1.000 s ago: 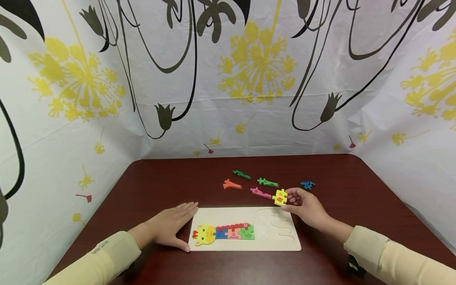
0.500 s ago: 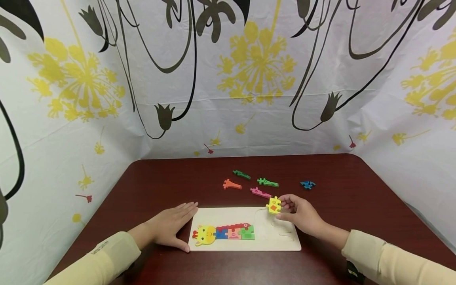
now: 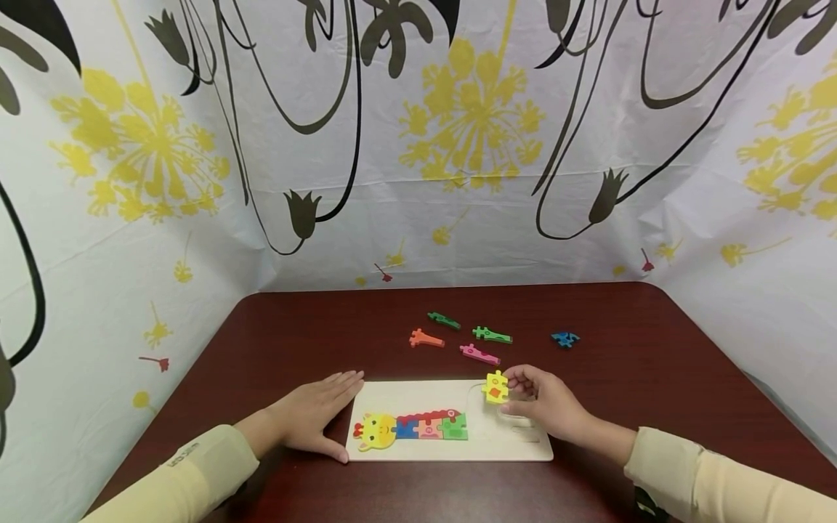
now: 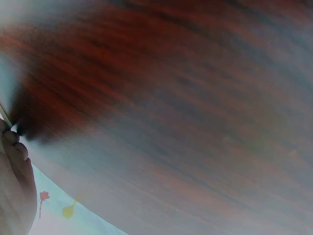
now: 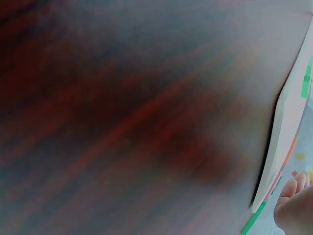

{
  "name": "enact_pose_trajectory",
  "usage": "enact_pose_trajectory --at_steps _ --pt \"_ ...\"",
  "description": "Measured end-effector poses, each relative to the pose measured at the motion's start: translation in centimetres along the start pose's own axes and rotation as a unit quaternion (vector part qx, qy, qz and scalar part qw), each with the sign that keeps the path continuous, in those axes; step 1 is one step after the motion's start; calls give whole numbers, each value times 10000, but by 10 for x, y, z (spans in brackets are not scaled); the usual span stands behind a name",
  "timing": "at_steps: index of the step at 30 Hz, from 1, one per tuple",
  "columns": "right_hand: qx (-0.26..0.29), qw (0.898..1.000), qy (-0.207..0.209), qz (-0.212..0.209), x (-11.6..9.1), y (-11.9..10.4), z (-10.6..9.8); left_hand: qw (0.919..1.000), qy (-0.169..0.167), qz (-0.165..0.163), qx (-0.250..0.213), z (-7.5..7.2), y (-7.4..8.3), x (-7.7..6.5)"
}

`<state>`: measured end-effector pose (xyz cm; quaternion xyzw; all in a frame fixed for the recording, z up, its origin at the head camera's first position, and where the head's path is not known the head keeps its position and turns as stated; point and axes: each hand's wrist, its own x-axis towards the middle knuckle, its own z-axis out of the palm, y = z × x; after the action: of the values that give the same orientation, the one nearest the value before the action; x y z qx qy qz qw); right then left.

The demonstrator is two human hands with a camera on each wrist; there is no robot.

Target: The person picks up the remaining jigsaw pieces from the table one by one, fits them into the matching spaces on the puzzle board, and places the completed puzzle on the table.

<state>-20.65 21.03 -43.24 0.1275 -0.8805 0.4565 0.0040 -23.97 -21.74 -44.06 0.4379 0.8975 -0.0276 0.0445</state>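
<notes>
In the head view, a pale puzzle board (image 3: 418, 392) lies on the table, with a yellow giraffe head (image 3: 377, 431) and blue, pink, green and red neck pieces (image 3: 429, 428) set in it. My right hand (image 3: 548, 402) pinches a yellow puzzle piece (image 3: 495, 388) with an orange patch, over the board's upper right part, where carved outlines show. My left hand (image 3: 320, 414) lies with straight fingers at the board's left edge, thumb by the lower left corner. The left wrist view catches only part of that hand (image 4: 17, 181); in the right wrist view, the board's edge (image 5: 269, 166) shows beside the right hand (image 5: 296, 203).
Behind the board lie several loose puzzle pieces: an orange one (image 3: 426, 338), a pink one (image 3: 480, 354), a dark green one (image 3: 444, 319) and a light green one (image 3: 492, 335). A blue piece (image 3: 564, 339) lies farther right. A patterned cloth (image 3: 418, 145) hangs behind the dark table (image 3: 327, 327).
My right hand has carried the yellow piece left and toward me, from beside the pink piece to over the board. My left hand has stayed in place.
</notes>
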Motion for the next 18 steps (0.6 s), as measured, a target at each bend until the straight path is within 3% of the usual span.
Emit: enact_pose_trajectory --at_steps 18 --pt "291 9978 -520 -282 -8 -8 11 10000 -13 36 -43 -1 -1 0"
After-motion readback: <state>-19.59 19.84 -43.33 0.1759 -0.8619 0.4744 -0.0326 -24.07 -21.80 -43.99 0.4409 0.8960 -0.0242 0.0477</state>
